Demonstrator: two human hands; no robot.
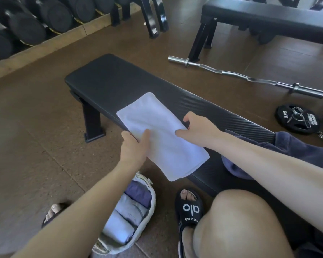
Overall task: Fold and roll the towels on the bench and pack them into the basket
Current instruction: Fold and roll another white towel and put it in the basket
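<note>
Starting at the near left, we find the pale woven rope basket (149, 200) on the brown floor, between our two sandalled feet and just near of the bench. It already holds three rolled towels (128, 215) lying side by side: a purple one at the far end and two pale ones nearer us. There looks to be a little room left in it, though our forearm hides part of the rim.

Moving right, our left hand (133, 148) grips the near-left edge of the folded white terry towel (161, 135), thumb on top and fingers curled under. This towel lies as a long strip slanting across the black padded bench (108, 77), its near end hanging over the edge. Our right hand (198, 127) pinches the towel's right edge, fingers curled down onto the cloth.

Further right, a heap of dark navy towels (295, 144) waits on the bench, unfolded as far as we can tell.

We judge the task past its middle: three towels packed, one folded but not yet rolled, and the navy ones still to be folded, rolled and packed.
</note>
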